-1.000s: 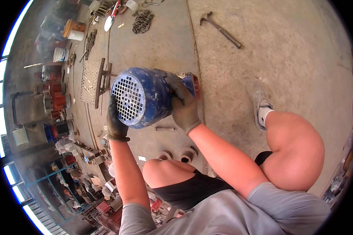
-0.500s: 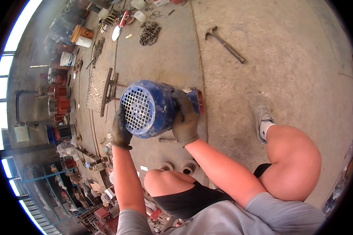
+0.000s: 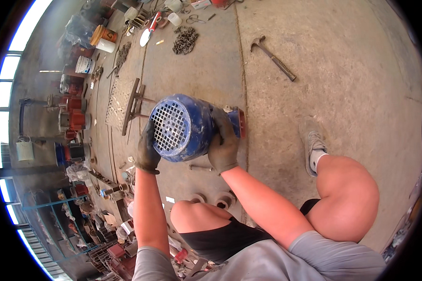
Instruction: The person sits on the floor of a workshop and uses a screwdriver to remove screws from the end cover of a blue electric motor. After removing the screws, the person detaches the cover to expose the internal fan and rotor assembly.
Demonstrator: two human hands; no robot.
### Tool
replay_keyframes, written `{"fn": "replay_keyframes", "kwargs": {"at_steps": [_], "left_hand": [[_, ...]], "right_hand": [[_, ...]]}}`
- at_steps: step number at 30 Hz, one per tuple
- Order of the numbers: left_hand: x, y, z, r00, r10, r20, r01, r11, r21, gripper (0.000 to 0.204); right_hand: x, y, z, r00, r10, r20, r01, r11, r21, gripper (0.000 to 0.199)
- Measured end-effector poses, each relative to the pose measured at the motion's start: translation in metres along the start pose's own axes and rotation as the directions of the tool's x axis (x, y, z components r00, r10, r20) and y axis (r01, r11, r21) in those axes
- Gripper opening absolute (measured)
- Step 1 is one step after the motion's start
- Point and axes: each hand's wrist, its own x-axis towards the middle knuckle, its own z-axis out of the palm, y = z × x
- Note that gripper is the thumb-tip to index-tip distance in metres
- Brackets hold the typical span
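Gripping a scuffed blue motor fan cover [image 3: 198,127] at centre frame, with gloved left hand [image 3: 148,149] and right hand [image 3: 224,146] curled round opposite sides. Partly hiding a blue-and-red piece [image 3: 239,123] just right of centre. Showing also a claw hammer [image 3: 273,58] upper right, a chain heap [image 3: 185,40] top centre, a flanged ring [image 3: 229,196] below centre.

"What's in the grip?"
"A blue housing [image 3: 199,129] with a grille [image 3: 170,126]: left hand [image 3: 148,148] at the grille's edge, right hand [image 3: 224,144] against the housing's side."
"And beyond the grip?"
"A chain [image 3: 185,40]; farther right, a hammer [image 3: 273,58]."
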Motion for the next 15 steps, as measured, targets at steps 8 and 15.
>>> {"fn": "replay_keyframes", "kwargs": {"at_steps": [8, 15], "left_hand": [[-0.004, -0.02, -0.01, 0.994, -0.098, -0.037, 0.084, 0.957, -0.277, 0.053], [-0.006, -0.005, 0.006, 0.983, -0.184, -0.01, 0.159, 0.872, -0.463, 0.057]], "right_hand": [[0.0, -0.001, 0.001, 0.999, 0.014, 0.03, -0.015, 1.0, 0.019, 0.064], [0.0, 0.004, 0.002, 0.997, 0.071, 0.032, -0.072, 0.997, 0.036, 0.062]]}}
